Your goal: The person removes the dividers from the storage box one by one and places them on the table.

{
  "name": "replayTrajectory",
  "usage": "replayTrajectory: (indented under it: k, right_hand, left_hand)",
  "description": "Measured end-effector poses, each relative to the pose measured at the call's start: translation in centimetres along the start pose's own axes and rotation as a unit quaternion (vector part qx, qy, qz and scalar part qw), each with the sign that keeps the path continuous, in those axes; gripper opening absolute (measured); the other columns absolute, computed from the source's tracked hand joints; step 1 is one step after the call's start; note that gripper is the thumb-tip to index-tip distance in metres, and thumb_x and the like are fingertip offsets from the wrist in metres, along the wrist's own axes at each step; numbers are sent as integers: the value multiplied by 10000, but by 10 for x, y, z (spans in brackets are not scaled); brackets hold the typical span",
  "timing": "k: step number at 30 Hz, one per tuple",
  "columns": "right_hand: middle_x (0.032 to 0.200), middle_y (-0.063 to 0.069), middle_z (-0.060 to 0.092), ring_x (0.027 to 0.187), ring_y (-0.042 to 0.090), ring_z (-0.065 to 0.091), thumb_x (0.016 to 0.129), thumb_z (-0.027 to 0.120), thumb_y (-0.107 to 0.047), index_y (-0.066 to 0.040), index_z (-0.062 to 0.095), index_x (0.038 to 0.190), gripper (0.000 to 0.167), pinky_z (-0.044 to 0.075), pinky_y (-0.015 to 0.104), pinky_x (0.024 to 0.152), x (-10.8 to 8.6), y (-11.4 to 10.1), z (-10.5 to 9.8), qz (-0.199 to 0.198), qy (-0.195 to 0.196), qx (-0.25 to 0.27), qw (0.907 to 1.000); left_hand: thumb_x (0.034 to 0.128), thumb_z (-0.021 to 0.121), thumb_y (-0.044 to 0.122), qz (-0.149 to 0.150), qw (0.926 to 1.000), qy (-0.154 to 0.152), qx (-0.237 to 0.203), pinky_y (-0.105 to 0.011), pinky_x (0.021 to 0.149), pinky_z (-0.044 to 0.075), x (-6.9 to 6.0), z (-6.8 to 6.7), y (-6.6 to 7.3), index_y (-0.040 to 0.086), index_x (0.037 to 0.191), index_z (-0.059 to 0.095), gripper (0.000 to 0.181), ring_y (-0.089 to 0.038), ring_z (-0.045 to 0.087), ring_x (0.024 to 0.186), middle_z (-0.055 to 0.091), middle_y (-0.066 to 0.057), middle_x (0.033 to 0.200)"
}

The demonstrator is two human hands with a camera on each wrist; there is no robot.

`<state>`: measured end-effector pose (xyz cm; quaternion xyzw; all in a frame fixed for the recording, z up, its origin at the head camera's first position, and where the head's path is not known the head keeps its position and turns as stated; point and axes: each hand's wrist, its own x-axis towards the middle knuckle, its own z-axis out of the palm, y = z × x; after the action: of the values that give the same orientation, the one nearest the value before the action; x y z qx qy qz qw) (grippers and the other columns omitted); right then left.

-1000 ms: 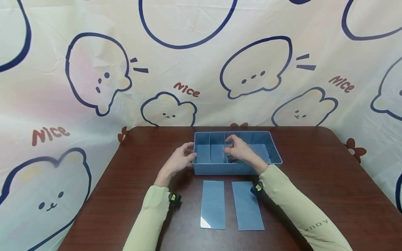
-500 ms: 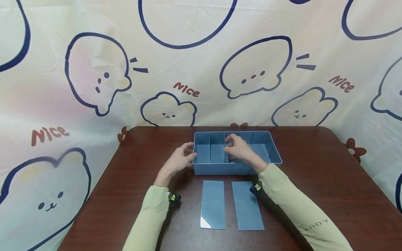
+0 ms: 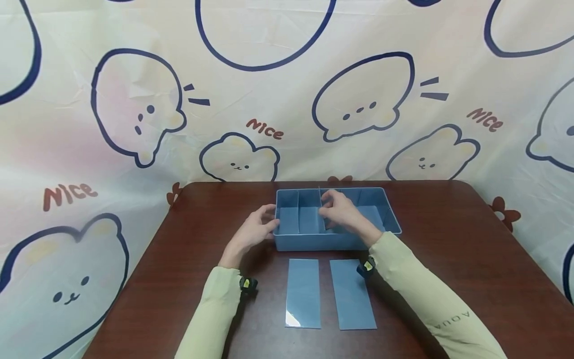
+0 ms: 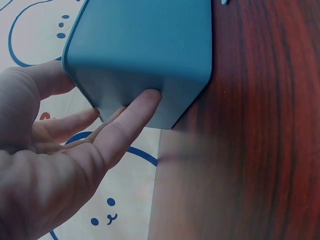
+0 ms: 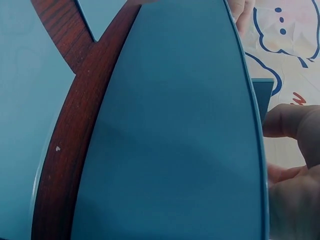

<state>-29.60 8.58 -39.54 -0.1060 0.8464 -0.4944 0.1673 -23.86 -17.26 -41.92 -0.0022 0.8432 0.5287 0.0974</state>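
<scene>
A blue box (image 3: pixel 320 243) with upright dividers stands near the back of the table. My left hand (image 3: pixel 251 230) rests against its left end, fingers spread and loosely bent; in the left wrist view the hand (image 4: pixel 65 145) touches the end wall (image 4: pixel 135 40) with one fingertip. Inside the box, my right hand (image 3: pixel 343 213) pinches a thin blue divider (image 3: pixel 321 217), whose top back corner stands slightly above the rim. The right wrist view shows this divider (image 5: pixel 262 95) beyond the box's front wall (image 5: pixel 170 120), beside the right hand (image 5: pixel 295 165); its lower part is hidden.
Two flat blue panels, a left one (image 3: pixel 303 294) and a right one (image 3: pixel 353 294), lie on the dark wooden table (image 3: pixel 179 279) in front of the box. Behind the table hangs a pale cloth (image 3: pixel 287 99) with cartoon drawings.
The divider at my right hand has risen slightly at its back end, and the right fingers have closed together on it. The left hand keeps its place at the box.
</scene>
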Motion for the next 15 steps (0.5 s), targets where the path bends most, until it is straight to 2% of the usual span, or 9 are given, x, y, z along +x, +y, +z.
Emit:
replayTrajectory:
  k: [7, 15]
  right_hand:
    - [1175, 214, 570, 1022, 376, 645, 903, 582, -90, -10, 420, 1366, 497, 620, 371, 662, 1, -4, -3, -23, 58, 60, 10000]
    - [1166, 214, 584, 1018, 385, 655, 909, 587, -94, -14, 437, 1348, 470, 620, 418, 700, -3, -10, -5, -9, 110, -106, 9999]
  left_hand:
    - [979, 592, 216, 35, 10000, 63, 8, -439, 907, 574, 2, 0, 1, 173, 1489, 371, 558, -319, 607, 1179, 517, -149, 1402]
    - [978, 597, 238, -39, 10000, 42, 48, -430, 906, 576, 2, 2, 0, 192, 1485, 376, 555, -306, 611, 1174, 522, -137, 1399]
